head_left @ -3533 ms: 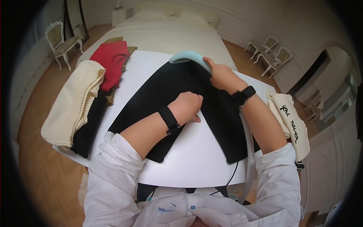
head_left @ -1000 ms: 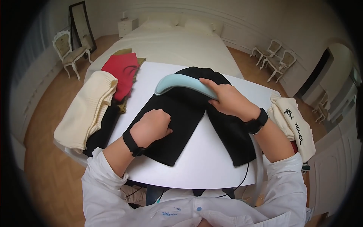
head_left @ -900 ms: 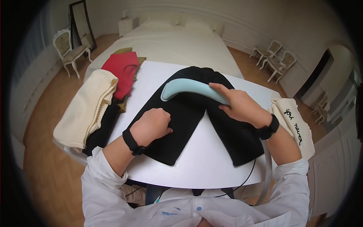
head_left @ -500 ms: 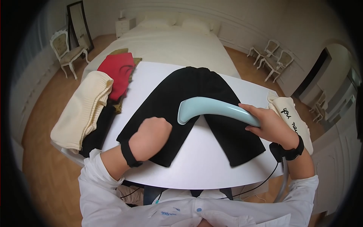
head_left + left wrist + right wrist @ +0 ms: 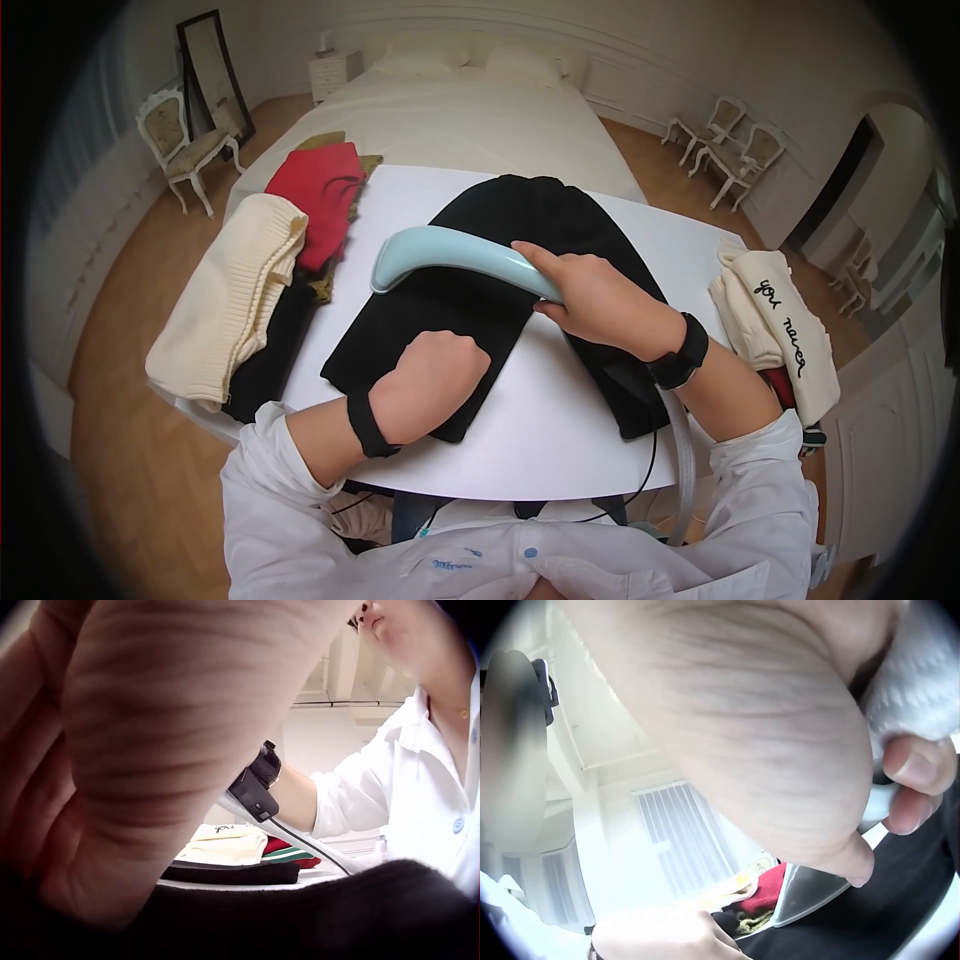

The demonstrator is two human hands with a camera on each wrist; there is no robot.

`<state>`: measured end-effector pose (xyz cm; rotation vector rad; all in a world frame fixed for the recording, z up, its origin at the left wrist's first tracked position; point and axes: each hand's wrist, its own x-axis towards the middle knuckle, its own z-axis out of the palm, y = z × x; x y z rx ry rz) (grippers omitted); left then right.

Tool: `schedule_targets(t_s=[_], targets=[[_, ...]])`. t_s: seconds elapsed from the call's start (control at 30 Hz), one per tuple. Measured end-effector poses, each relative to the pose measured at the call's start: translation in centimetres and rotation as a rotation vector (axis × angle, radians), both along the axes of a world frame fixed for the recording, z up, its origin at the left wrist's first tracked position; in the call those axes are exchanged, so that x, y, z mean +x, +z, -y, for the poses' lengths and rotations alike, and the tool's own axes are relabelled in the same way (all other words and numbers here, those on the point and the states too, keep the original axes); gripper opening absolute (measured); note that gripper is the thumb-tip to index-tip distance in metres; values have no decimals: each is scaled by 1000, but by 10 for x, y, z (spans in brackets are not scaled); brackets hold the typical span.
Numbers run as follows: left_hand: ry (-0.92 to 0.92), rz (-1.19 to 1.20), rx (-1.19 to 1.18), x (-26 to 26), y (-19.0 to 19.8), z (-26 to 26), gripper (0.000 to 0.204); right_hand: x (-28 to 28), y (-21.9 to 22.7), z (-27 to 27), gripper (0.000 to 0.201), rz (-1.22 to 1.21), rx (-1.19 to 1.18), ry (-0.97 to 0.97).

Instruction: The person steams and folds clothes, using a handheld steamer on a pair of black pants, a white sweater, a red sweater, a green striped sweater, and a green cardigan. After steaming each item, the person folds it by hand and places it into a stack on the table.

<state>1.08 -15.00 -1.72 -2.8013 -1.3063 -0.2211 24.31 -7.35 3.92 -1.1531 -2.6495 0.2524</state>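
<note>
Right hand (image 5: 595, 300) is gripping the steamer (image 5: 450, 257) by its handle, fingers curled round it. Compared with half a second ago, the steamer head is sitting further left and up, over the left leg of the black trousers (image 5: 520, 215), no longer at the crotch gap. Left hand (image 5: 432, 378) is resting as a fist on the left leg near its hem, pinning the cloth; whether it is pinching any fabric I can't tell. It is sitting slightly further right than before. Trousers are lying flat on the white table (image 5: 540, 440), unmoved. Cream sweater (image 5: 230, 290) and red garment (image 5: 318, 195) are lying at the table's left edge, lettered cream fabric (image 5: 785, 330) at the right.
</note>
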Motion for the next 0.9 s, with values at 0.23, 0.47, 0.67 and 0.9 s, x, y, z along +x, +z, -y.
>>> schedule_targets(t_s=[0.23,0.47,0.67,0.9], targets=[[379,-53,-61,-26,12,-9,49,58,36,37,77,67,-34,-40],[376,-85,-29,-38,9,-27,49,111,63,62,82,129,-128,-141],[553,-8,215,-75,-14,-67,16,84,49,62,79,126,-74,-44],[601,226,-308,-106,0,-92,26,32,5,33,73,-25,4,54]])
